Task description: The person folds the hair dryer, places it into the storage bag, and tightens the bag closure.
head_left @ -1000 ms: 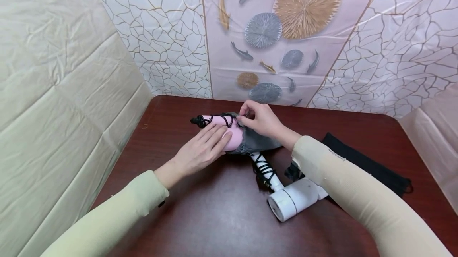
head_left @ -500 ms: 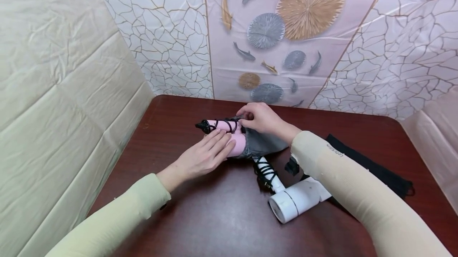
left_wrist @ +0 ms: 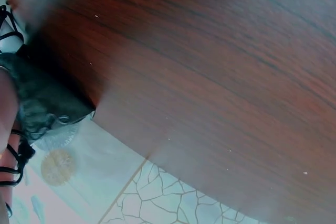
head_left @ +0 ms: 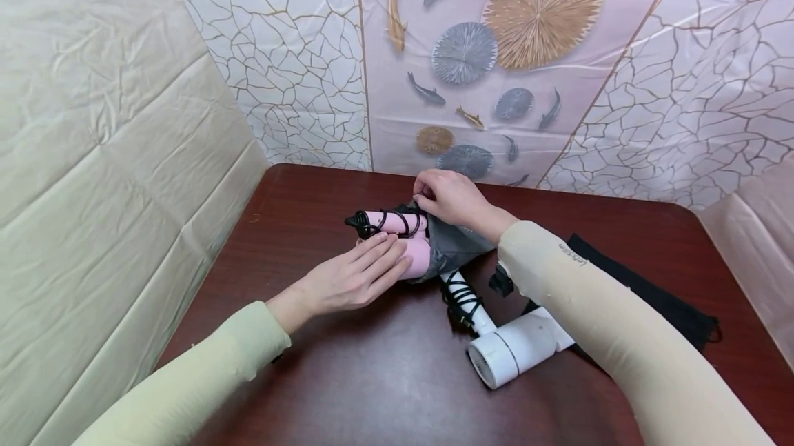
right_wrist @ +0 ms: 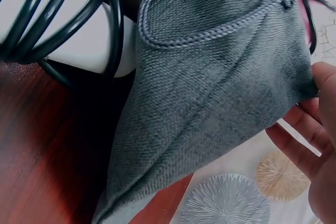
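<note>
In the head view a pink hair dryer (head_left: 417, 258), black cord wound round its handle (head_left: 397, 223), lies partly inside a grey drawstring bag (head_left: 455, 247). My left hand (head_left: 347, 275) rests on the dryer's pink body with its fingers straight. At the bag's far rim, my right hand (head_left: 451, 196) pinches the cloth between thumb and fingers. The right wrist view shows the bag's cloth (right_wrist: 210, 98) and braided drawstring close up, with my right hand (right_wrist: 315, 129) at its edge. The bag hides the dryer's other end.
A white hair dryer (head_left: 517, 349) with black cord round its handle lies in front of the bag. Farther right, partly behind my right forearm, is a black cloth bag (head_left: 639, 287). All rest on a dark red-brown table (head_left: 372, 377) with patterned cloth walls (head_left: 304, 74) behind.
The pink hair dryer has shifted slightly right and nearer, my left hand staying on it. My right hand has moved along the bag's rim and a little up, holding its edge.
</note>
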Demonstrator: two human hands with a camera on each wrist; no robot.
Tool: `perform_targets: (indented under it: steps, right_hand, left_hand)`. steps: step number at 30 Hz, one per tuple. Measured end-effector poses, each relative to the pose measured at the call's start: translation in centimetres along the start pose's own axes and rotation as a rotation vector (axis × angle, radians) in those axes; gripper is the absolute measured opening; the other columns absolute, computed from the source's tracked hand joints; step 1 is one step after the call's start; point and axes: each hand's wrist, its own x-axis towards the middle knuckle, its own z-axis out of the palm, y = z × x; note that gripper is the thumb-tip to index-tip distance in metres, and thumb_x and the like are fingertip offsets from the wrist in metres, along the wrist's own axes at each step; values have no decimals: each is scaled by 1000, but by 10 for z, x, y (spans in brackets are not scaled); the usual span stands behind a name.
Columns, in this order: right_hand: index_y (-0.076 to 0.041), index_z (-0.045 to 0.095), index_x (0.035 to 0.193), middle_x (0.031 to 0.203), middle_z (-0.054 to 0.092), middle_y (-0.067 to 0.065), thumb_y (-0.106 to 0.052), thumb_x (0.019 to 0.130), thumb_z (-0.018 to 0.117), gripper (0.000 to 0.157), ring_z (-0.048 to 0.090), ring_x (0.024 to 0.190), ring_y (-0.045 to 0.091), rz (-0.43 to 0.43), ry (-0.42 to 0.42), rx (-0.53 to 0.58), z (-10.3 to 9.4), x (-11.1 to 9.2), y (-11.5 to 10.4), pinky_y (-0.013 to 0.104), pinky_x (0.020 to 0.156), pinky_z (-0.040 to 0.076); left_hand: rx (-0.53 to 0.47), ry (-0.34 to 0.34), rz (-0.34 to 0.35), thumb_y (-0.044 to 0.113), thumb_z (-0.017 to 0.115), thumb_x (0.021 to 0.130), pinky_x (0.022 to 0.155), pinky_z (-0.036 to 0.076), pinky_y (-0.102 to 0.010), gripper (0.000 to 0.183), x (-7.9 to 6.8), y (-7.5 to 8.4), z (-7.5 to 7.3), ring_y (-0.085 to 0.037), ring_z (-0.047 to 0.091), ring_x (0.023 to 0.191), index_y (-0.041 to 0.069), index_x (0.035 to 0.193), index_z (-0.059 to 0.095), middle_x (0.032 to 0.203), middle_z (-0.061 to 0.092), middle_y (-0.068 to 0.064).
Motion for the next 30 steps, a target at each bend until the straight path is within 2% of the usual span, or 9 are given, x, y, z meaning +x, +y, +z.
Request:
perform_targets:
  steps: [4, 7, 12, 14, 16, 18, 21, 25, 30]
  right_hand:
    - [-11, 70, 100, 91, 68, 4, -15, 100, 71, 5, 64, 81, 23, 9, -2, 5, 1, 0, 0, 44, 75, 54]
    - [-10, 71, 102, 91, 68, 5, -15, 100, 70, 5, 63, 81, 23, -5, -40, 10, -3, 0, 0, 44, 75, 54]
    - [-5, 76, 116, 96, 70, 7, -11, 98, 71, 19, 62, 82, 22, -31, -194, -24, -20, -2, -5, 43, 76, 54]
    - [-5, 78, 115, 96, 70, 6, -10, 97, 73, 19, 61, 81, 22, -55, -256, -63, -25, -1, -6, 43, 77, 53]
    - [-7, 79, 107, 92, 69, 6, -11, 96, 75, 13, 60, 80, 22, -89, -291, -102, -26, 0, -7, 44, 76, 53]
    - [-9, 78, 97, 90, 68, 4, -13, 95, 76, 4, 61, 79, 22, -115, -290, -132, -25, 1, -7, 45, 76, 54]
    - [-11, 72, 87, 85, 65, 3, -13, 95, 77, 9, 60, 76, 22, -114, -253, -146, -20, 1, -6, 45, 72, 53]
    - [-13, 68, 83, 78, 60, 0, -15, 97, 73, 15, 55, 69, 20, -63, -213, -122, -14, 1, -2, 40, 65, 47]
    - [-15, 67, 82, 72, 59, -1, -20, 100, 73, 19, 56, 67, 18, 11, -235, -82, -9, 5, 3, 38, 65, 46]
  left_hand:
    - [14, 3, 33, 11, 45, 109, 120, 43, -50, 41, -2, -3, -3, -42, 63, 134, -5, 143, 61, 144, 62, -29]
    - [19, 6, 43, 10, 46, 109, 120, 43, -50, 41, -2, -6, -4, -42, 62, 134, -5, 143, 61, 144, 62, -29]
    - [31, 4, 51, 8, 46, 107, 120, 43, -50, 41, -4, -8, -5, -42, 62, 134, -5, 143, 61, 144, 63, -28]
    - [33, 5, 55, 7, 46, 106, 120, 44, -50, 41, -5, -8, -5, -43, 62, 134, -5, 143, 61, 144, 63, -28]
    - [28, 6, 58, 6, 46, 106, 120, 44, -50, 41, -5, -8, -5, -43, 62, 134, -5, 143, 61, 144, 63, -28]
    - [22, 8, 58, 7, 47, 106, 120, 44, -50, 41, -5, -7, -5, -43, 62, 134, -5, 143, 61, 144, 63, -29]
    - [13, 13, 58, 8, 47, 107, 120, 43, -50, 41, -4, -7, -4, -43, 62, 134, -5, 143, 61, 144, 63, -29]
    - [12, 27, 65, 8, 47, 106, 120, 44, -50, 40, -4, -7, -5, -43, 62, 134, -5, 142, 61, 143, 63, -29]
    - [21, 43, 91, 10, 48, 107, 120, 44, -50, 40, -2, -5, -7, -41, 63, 134, -5, 142, 62, 142, 64, -29]
